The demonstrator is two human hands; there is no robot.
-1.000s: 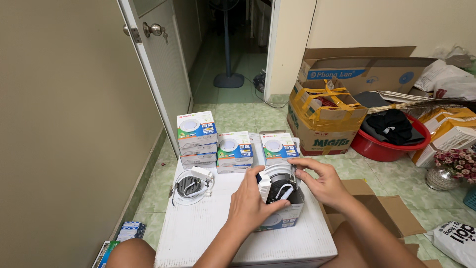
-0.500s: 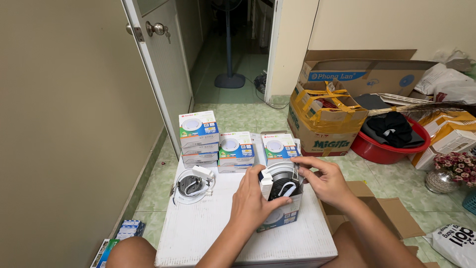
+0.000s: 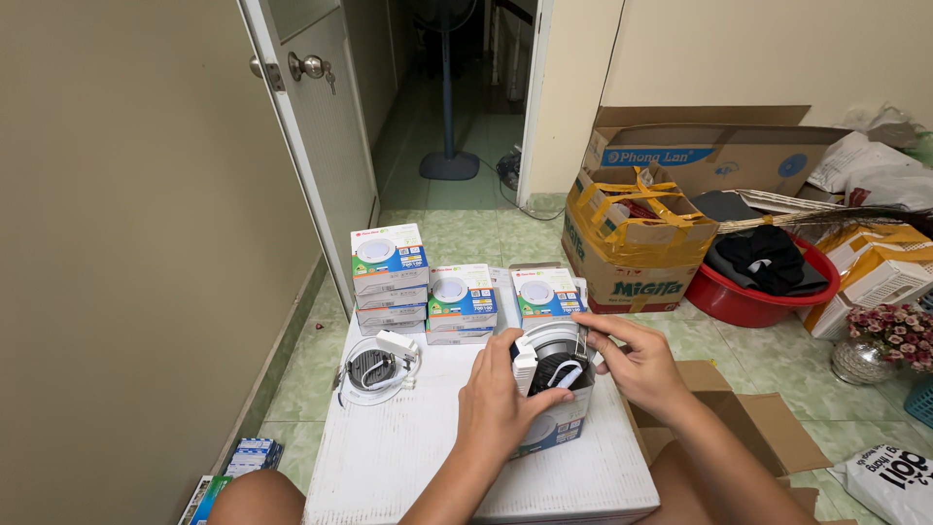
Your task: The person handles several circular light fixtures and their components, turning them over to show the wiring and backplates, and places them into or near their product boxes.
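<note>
While both hands clasp it, the round downlight (image 3: pixel 554 365) sits half inside its open box (image 3: pixel 556 428) on the white board (image 3: pixel 408 457); left hand (image 3: pixel 501 403) wraps box and lamp, right hand (image 3: pixel 637 360) pinches the rim; a bare lamp (image 3: pixel 374 369) lies left of the box; stacked boxes (image 3: pixel 389 277) behind; red basin (image 3: pixel 768 287) holds dark cloth.

Bare table (image 3: pixel 408 457) surface lies open at front left, between the loose lamp (image 3: pixel 374 369) and the left hand (image 3: pixel 501 403). The back edge is blocked by 3 stacks of boxes (image 3: pixel 462 301). On the right, the right hand (image 3: pixel 632 360) and a cardboard flap (image 3: pixel 753 428) narrow the passage.
</note>
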